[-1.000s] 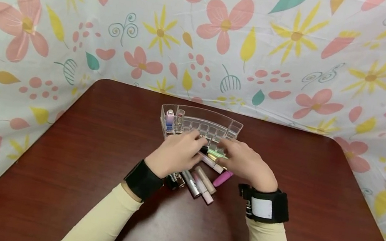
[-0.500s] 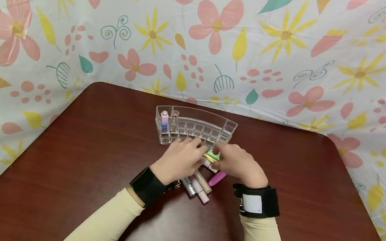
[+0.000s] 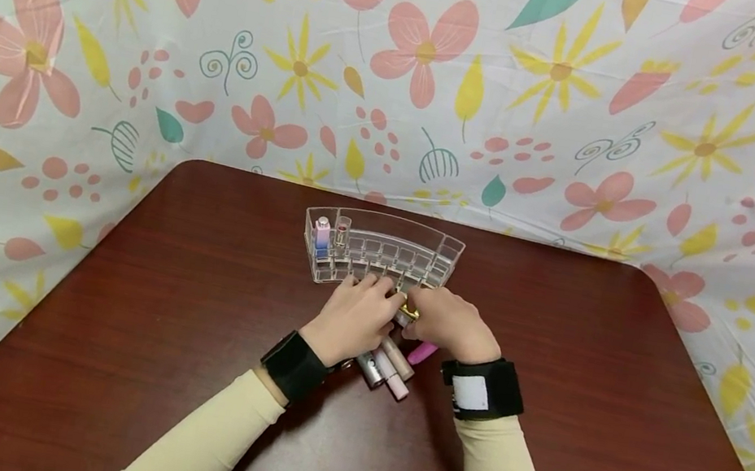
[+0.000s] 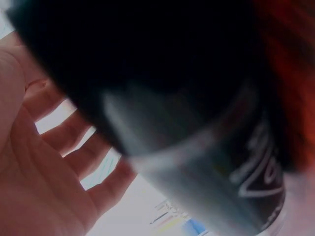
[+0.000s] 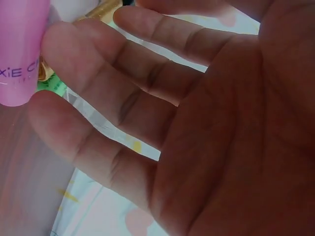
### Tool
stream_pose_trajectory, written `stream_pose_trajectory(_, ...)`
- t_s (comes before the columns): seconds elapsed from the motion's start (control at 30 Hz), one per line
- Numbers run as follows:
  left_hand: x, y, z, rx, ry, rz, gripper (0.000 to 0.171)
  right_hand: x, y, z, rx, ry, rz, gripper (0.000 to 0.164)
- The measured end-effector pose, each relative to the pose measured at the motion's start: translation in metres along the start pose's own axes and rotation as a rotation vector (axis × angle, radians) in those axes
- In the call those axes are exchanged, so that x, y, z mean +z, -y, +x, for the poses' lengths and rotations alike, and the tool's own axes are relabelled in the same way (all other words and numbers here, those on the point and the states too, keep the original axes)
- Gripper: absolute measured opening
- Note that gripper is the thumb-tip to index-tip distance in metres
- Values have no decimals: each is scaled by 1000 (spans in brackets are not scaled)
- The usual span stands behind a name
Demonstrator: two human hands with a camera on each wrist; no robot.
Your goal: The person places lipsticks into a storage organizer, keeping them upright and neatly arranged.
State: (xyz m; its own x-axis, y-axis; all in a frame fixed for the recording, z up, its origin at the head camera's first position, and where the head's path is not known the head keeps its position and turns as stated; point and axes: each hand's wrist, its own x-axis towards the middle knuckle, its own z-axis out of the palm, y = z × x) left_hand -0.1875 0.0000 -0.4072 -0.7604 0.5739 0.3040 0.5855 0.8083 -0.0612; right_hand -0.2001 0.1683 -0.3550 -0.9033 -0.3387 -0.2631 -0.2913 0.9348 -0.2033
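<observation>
My left hand [image 3: 359, 313] is low over a small pile of makeup tubes. In the left wrist view its fingers [image 4: 74, 142] are spread and loosely bent, with nothing seen in the palm. A grey tube with white lettering [image 4: 211, 177] fills much of that view, close to the camera. My right hand [image 3: 448, 322] reaches in from the right. A gold tube [image 3: 407, 312] lies between the hands; in the right wrist view the right fingertips [image 5: 93, 39] overlap the gold tube [image 5: 98, 14], and whether they grip it is hidden. A green tube [image 5: 55, 84] shows partly behind.
Beyond the hands stands a clear, curved organizer [image 3: 386, 229] with small compartments. A pink-and-blue tube [image 3: 321, 236] and a small clear tube [image 3: 343, 232] stand at its left. A silver tube [image 3: 369, 370], pale pink tube [image 3: 392, 376], beige tube [image 3: 398, 358] and magenta tube [image 3: 422, 352] lie nearer.
My right hand has moved left toward the left hand and now covers the green tube in the head view. The left hand has shifted slightly right. The view has tilted a little.
</observation>
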Motion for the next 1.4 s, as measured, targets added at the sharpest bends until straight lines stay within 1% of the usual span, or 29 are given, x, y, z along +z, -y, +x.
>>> stream_pose_trajectory(0.17,2,-1,-1,-10,-21,11,25,3,3,1,28,2,-24,19)
stream_pose_trajectory(0.23,2,-2,-2,-18,-16,17,23,4,4,2,29,1,-35,17)
stream_pose_trajectory(0.5,2,-2,0,-20,7,33,19,9,6,7,3,-15,-67,13)
stream_pose_trajectory(0.63,3,-2,-1,-21,15,26,18,12,7,8,-13,-48,-82,12)
stream_pose_trajectory(0.8,4,-1,-1,-19,20,34,16,17,7,12,-25,-88,-89,17)
stream_pose_trajectory(0.93,5,-1,-1,-24,11,34,16,19,8,14,-23,-96,-91,20)
stream_pose_trajectory(1.07,4,0,0,-19,10,14,15,17,8,13,-25,-93,-113,22)
stream_pose_trajectory(1.17,2,3,0,-15,17,-16,18,14,7,10,-29,-104,-125,21)
stream_pose_trajectory(1.3,-5,11,1,-5,3,-67,21,7,7,5,-69,-147,-104,17)
stream_pose_trajectory(1.4,-16,21,0,5,-27,-124,17,0,7,1,-125,-212,-63,11)
